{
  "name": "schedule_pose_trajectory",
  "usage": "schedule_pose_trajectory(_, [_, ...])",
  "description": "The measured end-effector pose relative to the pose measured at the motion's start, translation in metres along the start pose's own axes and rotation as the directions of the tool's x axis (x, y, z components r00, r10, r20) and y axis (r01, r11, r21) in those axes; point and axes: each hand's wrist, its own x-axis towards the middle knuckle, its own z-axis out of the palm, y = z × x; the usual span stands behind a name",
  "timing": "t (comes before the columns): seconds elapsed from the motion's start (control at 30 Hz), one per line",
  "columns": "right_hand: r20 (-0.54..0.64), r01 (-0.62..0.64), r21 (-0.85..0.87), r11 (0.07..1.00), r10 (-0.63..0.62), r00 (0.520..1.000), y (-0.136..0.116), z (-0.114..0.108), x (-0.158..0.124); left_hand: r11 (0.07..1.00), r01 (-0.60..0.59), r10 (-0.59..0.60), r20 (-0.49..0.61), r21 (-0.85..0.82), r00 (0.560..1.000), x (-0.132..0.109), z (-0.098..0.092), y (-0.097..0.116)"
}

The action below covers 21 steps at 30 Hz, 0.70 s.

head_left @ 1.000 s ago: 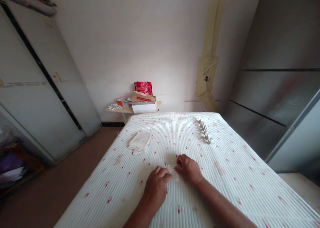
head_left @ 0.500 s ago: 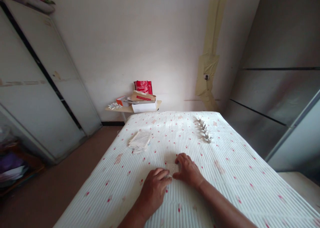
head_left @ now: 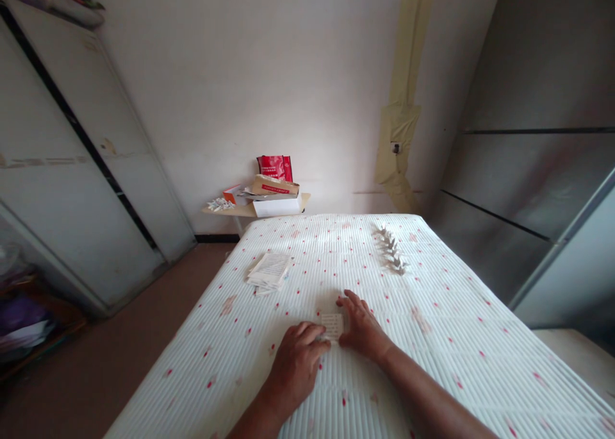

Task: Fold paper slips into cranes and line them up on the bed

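A small printed paper slip (head_left: 332, 325) lies on the white bed cover with red specks (head_left: 446, 356). My left hand (head_left: 296, 361) rests palm down at the slip's near left edge, its fingers curled and pressing on the paper. On the slip's right side my right hand (head_left: 361, 325) lies flat, fingers stretched forward along its edge. A stack of printed paper sheets (head_left: 270, 271) sits further up the bed on the left. A row of small folded paper pieces (head_left: 391, 250) lies at the far right.
Beyond the bed's far end a low wooden shelf (head_left: 240, 211) carries a red bag (head_left: 275, 167), boxes and more folded papers. Grey cabinet doors (head_left: 72, 189) line the left; brown floor runs between them and the bed. A grey panel wall stands on the right.
My right hand has opened from a curled pose to flat fingers and slid to the slip's right side. The slip looks shorter and squarer than before. My left hand barely moved.
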Motion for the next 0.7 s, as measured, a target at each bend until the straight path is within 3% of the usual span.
schedule_pose_trajectory(0.17, [-0.019,0.052,0.052,0.997,-0.052,0.998,0.011,0.002,0.005,1.0,-0.004,0.005,-0.007,0.019,1.0,0.0,-0.001,0.001])
schedule_pose_trajectory(0.3, [0.021,0.086,0.203,0.975,-0.092,0.996,0.016,-0.006,0.009,0.999,-0.003,0.003,0.006,0.032,1.0,0.001,-0.002,0.003])
schedule_pose_trajectory(0.37, [-0.014,0.077,0.247,0.966,-0.076,0.997,0.013,-0.009,0.009,0.999,-0.005,0.004,0.018,0.04,1.0,0.0,-0.002,0.003])
schedule_pose_trajectory(0.47, [-0.067,0.101,0.189,0.977,-0.089,0.994,0.004,-0.01,0.007,0.999,-0.014,0.012,0.042,0.045,0.999,0.0,0.0,0.003])
schedule_pose_trajectory(0.7, [-0.012,0.048,0.033,0.998,-0.047,0.999,-0.011,-0.004,0.009,0.998,-0.032,0.03,0.037,0.047,0.999,0.001,0.002,0.004])
